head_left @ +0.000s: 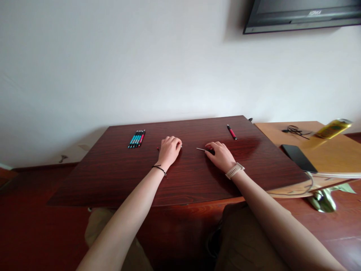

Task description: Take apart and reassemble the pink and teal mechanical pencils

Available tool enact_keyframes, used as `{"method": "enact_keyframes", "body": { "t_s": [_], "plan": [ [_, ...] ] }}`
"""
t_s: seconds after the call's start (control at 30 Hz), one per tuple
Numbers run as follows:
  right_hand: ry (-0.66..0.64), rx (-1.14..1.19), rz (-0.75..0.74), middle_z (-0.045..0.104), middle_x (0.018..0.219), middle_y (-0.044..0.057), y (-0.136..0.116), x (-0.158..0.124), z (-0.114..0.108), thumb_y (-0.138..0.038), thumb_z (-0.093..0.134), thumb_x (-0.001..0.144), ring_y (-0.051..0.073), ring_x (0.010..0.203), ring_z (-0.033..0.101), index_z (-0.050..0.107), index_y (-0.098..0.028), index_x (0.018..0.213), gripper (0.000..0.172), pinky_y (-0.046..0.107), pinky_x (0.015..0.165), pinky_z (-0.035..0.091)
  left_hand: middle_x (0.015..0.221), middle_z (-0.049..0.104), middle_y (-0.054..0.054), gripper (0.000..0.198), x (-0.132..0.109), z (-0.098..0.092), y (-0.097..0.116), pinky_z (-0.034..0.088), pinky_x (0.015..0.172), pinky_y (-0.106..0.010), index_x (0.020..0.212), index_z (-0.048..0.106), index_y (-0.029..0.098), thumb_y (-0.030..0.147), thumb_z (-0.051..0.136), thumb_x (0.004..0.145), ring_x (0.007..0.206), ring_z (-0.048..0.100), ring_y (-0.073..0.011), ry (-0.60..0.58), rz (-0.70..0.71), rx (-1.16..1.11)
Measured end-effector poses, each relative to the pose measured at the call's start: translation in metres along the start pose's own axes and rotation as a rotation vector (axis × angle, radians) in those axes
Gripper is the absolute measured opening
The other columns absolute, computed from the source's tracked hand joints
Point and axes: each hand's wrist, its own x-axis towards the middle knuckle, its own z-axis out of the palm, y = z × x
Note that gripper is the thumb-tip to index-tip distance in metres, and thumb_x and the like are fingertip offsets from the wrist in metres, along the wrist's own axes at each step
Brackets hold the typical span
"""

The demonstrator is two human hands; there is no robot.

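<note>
Both my hands rest on a dark red wooden table [113, 177]. My left hand [168, 149] lies knuckles up with its fingers curled under; a small red bit [157, 149] lies just to its left, and what the fingers hold is hidden. My right hand [220, 153] is closed on a thin pen part with a pale tip [201, 149] that points left. A row of several teal and red pens [137, 139] lies at the far left of the table. A single red and black pen [231, 132] lies at the far right.
A lighter wooden table [332, 154] adjoins on the right, with a black phone [299, 157], a tangled black cable [295, 130] and a yellow can [333, 128]. A wall-mounted screen [301, 15] hangs at the top right. The white wall stands directly behind the table.
</note>
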Motion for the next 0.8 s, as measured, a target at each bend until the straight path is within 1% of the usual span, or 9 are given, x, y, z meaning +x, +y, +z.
{"method": "enact_keyframes", "body": {
  "t_s": [0.13,0.33,0.5,0.6,0.67,0.7,0.77,0.8],
  "plan": [
    [-0.002,-0.003,-0.005,0.073,0.113,0.011,0.0,0.0,0.0,-0.033,0.065,0.099,0.029,0.106,0.065,0.072,-0.022,0.12,0.025,0.041,0.099,0.048,0.106,0.074,-0.008,0.016,0.0,0.0,0.0,0.041,0.093,-0.045,0.098,0.07,0.025,0.026,0.056,0.107,0.106,0.061,-0.0291,0.002,0.001,0.008],
    [0.003,-0.012,-0.008,0.073,0.113,0.011,0.0,0.001,0.001,-0.034,0.065,0.099,0.029,0.105,0.065,0.072,-0.023,0.12,0.025,0.041,0.098,0.048,0.106,0.075,-0.008,0.016,-0.001,0.003,0.0,0.041,0.093,-0.045,0.096,0.071,0.025,0.022,0.058,0.105,0.107,0.061,-0.0287,-0.045,0.004,-0.003],
    [-0.001,-0.011,-0.001,0.073,0.113,0.011,0.002,0.0,0.003,-0.035,0.064,0.099,0.029,0.106,0.064,0.073,-0.024,0.12,0.025,0.042,0.098,0.049,0.107,0.075,-0.008,0.01,-0.001,0.006,-0.004,0.041,0.094,-0.045,0.097,0.072,0.025,0.027,0.064,0.103,0.108,0.061,-0.0293,-0.081,0.027,0.016],
    [0.019,0.009,0.011,0.073,0.114,0.012,-0.003,0.0,0.001,-0.034,0.064,0.099,0.03,0.108,0.065,0.073,-0.023,0.119,0.024,0.044,0.102,0.049,0.107,0.075,-0.008,0.011,-0.002,0.004,0.0,0.041,0.095,-0.045,0.095,0.071,0.024,0.028,0.065,0.104,0.109,0.061,-0.0289,-0.08,0.044,-0.003],
    [0.061,0.07,0.0,0.073,0.116,0.012,-0.01,-0.001,-0.002,-0.032,0.065,0.098,0.03,0.11,0.066,0.074,-0.023,0.117,0.023,0.046,0.106,0.048,0.109,0.075,-0.007,0.011,-0.003,0.0,0.007,0.041,0.097,-0.045,0.096,0.071,0.024,0.029,0.064,0.105,0.109,0.061,-0.028,-0.051,0.062,-0.041],
    [0.081,0.136,-0.009,0.074,0.117,0.012,-0.014,-0.002,-0.004,-0.031,0.064,0.098,0.029,0.11,0.067,0.074,-0.023,0.117,0.022,0.046,0.107,0.049,0.11,0.075,-0.007,0.012,-0.005,-0.003,0.013,0.041,0.098,-0.045,0.098,0.071,0.024,0.03,0.064,0.105,0.11,0.061,-0.0274,-0.035,0.076,-0.064],
    [0.071,0.354,-0.027,0.076,0.118,0.01,-0.024,-0.003,-0.007,-0.034,0.064,0.1,0.027,0.109,0.069,0.074,-0.024,0.117,0.022,0.044,0.106,0.051,0.113,0.074,-0.006,0.013,-0.008,-0.008,0.025,0.041,0.1,-0.044,0.101,0.071,0.025,0.033,0.062,0.107,0.111,0.061,-0.0263,-0.023,0.122,-0.105],
    [0.031,0.499,-0.03,0.077,0.118,0.008,-0.029,-0.003,-0.008,-0.038,0.065,0.1,0.026,0.109,0.07,0.074,-0.025,0.118,0.024,0.043,0.104,0.053,0.114,0.074,-0.006,0.015,-0.01,-0.011,0.03,0.042,0.1,-0.044,0.103,0.071,0.025,0.035,0.061,0.107,0.112,0.061,-0.026,-0.027,0.151,-0.119]
  ]
}}
